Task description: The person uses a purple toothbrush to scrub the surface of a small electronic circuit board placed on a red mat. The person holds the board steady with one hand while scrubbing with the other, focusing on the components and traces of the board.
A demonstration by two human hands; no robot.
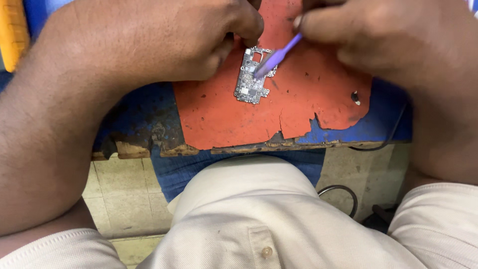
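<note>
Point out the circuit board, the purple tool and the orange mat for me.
circuit board [247, 85]: head view, lower half of the board, below the tool tip.
purple tool [281, 52]: head view, middle of its shaft.
orange mat [308, 94]: head view, bare patch right of the board.

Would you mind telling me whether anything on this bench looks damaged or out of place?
Yes: the red mat under the circuit board is torn and ragged along its near edge, with dark burn-like specks. The bench edge below is chipped, its blue covering worn away.
</note>
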